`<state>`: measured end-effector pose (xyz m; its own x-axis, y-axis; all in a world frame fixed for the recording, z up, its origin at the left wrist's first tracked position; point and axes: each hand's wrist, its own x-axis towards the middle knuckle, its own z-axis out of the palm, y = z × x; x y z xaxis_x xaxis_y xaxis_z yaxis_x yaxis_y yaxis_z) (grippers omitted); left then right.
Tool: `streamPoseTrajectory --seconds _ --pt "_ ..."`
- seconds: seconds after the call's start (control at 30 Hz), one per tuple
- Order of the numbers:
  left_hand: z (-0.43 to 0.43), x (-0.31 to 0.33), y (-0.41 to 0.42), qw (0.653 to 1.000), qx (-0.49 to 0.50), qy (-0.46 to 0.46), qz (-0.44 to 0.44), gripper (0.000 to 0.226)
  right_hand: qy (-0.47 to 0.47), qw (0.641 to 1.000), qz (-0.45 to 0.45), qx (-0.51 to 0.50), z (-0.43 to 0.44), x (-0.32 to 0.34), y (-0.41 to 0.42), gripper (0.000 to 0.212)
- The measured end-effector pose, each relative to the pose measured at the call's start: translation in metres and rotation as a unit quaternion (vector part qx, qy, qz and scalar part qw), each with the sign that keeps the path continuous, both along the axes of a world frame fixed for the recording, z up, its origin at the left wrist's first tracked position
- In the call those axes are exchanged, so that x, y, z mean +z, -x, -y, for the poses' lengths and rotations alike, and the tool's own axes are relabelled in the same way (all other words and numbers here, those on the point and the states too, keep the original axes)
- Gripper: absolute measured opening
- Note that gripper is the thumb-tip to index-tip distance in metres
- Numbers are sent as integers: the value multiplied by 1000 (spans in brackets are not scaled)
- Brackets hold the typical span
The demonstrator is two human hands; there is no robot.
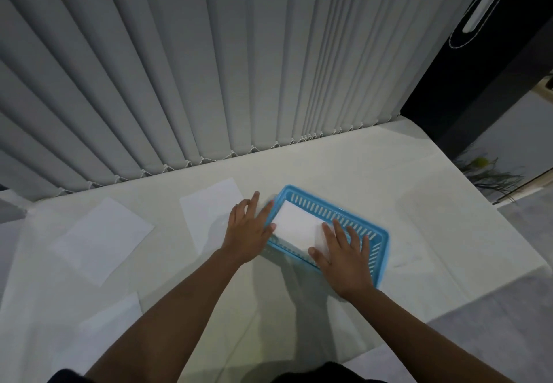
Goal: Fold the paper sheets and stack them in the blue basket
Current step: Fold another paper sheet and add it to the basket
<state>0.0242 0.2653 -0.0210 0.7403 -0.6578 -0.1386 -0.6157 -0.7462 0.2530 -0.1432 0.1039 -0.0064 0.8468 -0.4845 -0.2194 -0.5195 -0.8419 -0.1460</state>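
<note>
Two bare arms show, with no sleeves on them from the elbow to the wrist. The left hand (247,231) and the right hand (344,258) wear no gloves, rings or watch. The fingernails are short and plain. At the very bottom edge a bit of dark, black clothing (314,375) shows on the body.

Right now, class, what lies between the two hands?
In the head view, folded paper lies in the blue basket, between the left hand and the right hand.
</note>
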Motion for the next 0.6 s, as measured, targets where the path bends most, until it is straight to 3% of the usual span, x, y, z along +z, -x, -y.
streamPoseTrajectory --seconds 0.27,0.6 --pt "-64 -1 -33 985 174 10 16 49 -1 989 134 55 -24 12 -73 57" --pt "-123 -4 -78 966 247 -58 -55 51 0 979 19 205 -63 2 -201 56"
